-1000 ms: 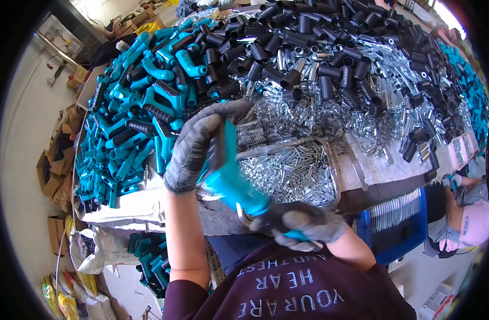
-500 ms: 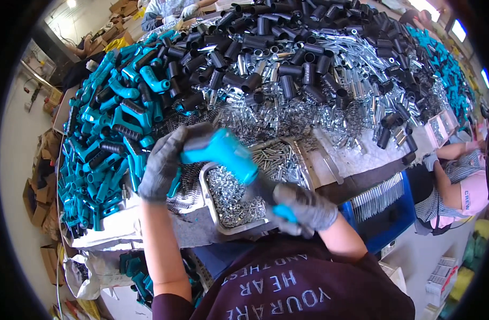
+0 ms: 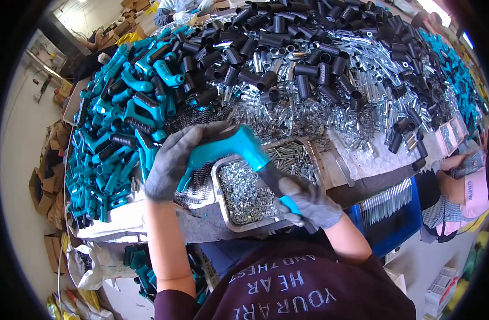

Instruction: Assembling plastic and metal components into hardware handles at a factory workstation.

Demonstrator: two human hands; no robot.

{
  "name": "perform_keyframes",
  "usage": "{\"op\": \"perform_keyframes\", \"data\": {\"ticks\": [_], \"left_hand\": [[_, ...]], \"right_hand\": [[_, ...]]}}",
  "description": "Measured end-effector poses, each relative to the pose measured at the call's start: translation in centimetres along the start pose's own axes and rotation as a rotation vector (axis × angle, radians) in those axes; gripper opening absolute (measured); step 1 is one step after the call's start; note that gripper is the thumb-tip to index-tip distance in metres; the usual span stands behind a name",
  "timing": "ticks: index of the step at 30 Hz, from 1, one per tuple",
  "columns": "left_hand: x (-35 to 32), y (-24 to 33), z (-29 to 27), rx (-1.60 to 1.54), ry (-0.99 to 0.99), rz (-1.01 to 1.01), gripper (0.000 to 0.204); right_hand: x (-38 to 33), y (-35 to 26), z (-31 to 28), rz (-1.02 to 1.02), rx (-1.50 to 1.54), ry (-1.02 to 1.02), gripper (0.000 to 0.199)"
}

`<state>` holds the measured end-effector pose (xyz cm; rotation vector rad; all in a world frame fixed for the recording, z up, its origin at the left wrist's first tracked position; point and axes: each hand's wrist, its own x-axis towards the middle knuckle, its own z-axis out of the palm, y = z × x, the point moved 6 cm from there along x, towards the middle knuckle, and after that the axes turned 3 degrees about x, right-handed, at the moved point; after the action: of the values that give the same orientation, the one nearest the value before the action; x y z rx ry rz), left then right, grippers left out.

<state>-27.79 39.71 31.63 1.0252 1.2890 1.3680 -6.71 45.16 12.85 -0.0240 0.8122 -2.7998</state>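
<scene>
Grey work gloves cover both of my hands. My left hand (image 3: 168, 164) is closed around the grip of a teal, curved, pistol-shaped handle (image 3: 239, 143), whose bent front points down to the right. A black tube (image 3: 272, 179) continues from the handle's mouth. My right hand (image 3: 315, 205) wraps round the tube's lower part, where a small teal piece (image 3: 289, 204) shows among the fingers. Below the held assembly, a metal tray (image 3: 221, 205) contains small shiny hardware on one side and screws on the other. The fingertips of both hands are partly hidden.
Teal handles (image 3: 113, 144) are heaped at left. Black tubes (image 3: 303, 85), springs (image 3: 201, 120) and shiny metal parts (image 3: 367, 85) cover the table beyond. A blue crate (image 3: 396, 224) with metal rods stands at right, near a seated co-worker (image 3: 468, 197). Another person's gloved hands (image 3: 193, 9) are at the far side.
The scene has shifted slightly right in the picture as the view turned. The handle and tube, blurred before, are now sharper. Both hands still hold them.
</scene>
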Motion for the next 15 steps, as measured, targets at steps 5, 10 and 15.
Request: {"op": "perform_keyframes", "data": {"ticks": [5, 10, 15], "left_hand": [[0.4, 0.9, 0.8, 0.075, -0.069, 0.044, 0.048], [-0.4, -4.0, -3.7, 0.167, 0.385, -0.028, 0.056], [1.7, -3.5, 4.4, -0.160, 0.338, 0.197, 0.078]], "right_hand": [[2.2, -1.0, 8.5, -0.340, -1.106, 0.231, 0.045], [0.5, -3.9, 8.1, -0.048, 0.014, 0.230, 0.075], [1.0, -6.3, 8.6, -0.504, -0.664, 0.447, 0.073]]}}
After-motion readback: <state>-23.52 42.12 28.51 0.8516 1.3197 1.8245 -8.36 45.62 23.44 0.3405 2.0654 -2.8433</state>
